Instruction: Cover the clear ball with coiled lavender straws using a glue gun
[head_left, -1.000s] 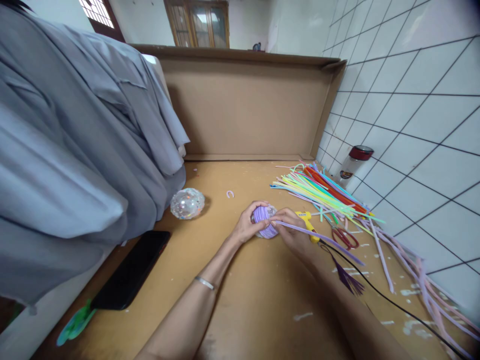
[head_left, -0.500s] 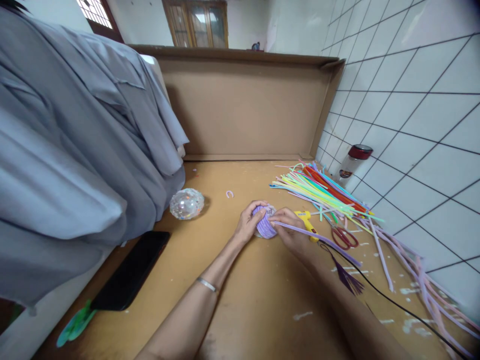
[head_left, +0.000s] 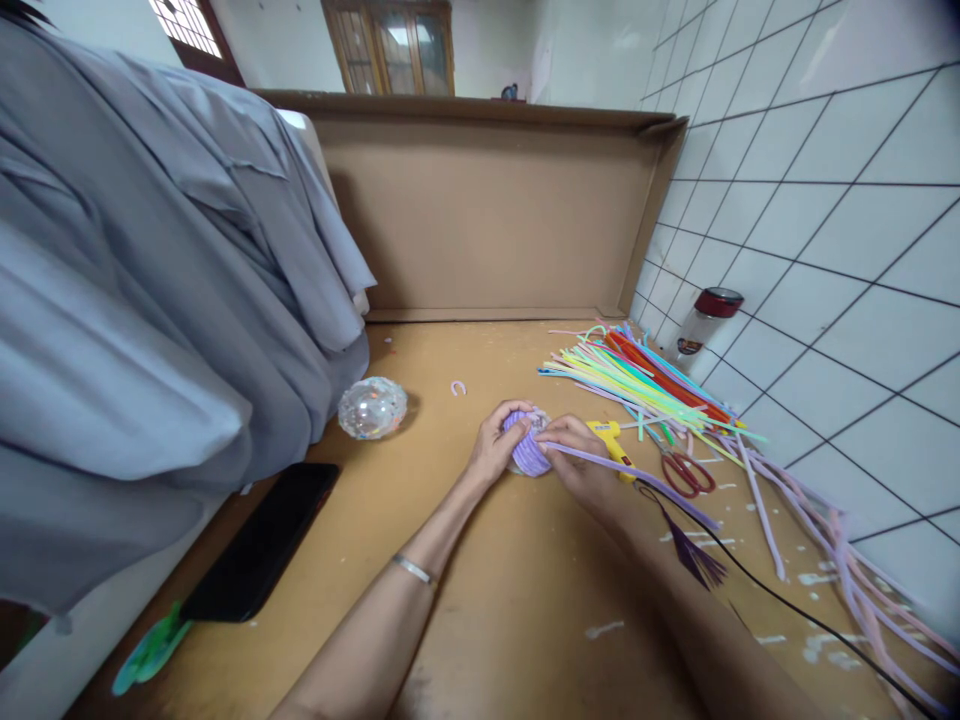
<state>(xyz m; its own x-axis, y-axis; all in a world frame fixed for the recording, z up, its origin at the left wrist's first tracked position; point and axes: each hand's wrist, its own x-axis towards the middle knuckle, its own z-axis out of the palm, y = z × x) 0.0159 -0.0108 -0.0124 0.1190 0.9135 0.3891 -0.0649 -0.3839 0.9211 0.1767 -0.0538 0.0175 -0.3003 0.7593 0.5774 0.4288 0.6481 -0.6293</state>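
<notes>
My left hand [head_left: 498, 440] grips a small round piece covered in rows of purple pipe cleaner [head_left: 527, 455], its thumb resting on the top. From the right, my right hand [head_left: 576, 455] pinches a long lilac pipe cleaner [head_left: 645, 478] against the wrapped side. The strip's loose end trails to the right across the table. A clear glittery half-ball [head_left: 373, 408] lies left of my hands, with a small pale pink curved piece [head_left: 458, 388] beyond them. Just right of my right hand is a yellow glue gun [head_left: 611, 440], partly hidden behind it.
Red-handled scissors [head_left: 688, 474] and a pile of coloured pipe cleaners [head_left: 637, 375] lie to the right. A black cord [head_left: 780, 590] runs to the front right. A jar [head_left: 705, 320] stands by the tiled wall. A black phone [head_left: 262, 540] lies left; a cardboard panel [head_left: 495, 215] closes the back.
Both hands keep the same hold on the purple piece and the pipe cleaner. Only a very slight shift of the whole view shows.
</notes>
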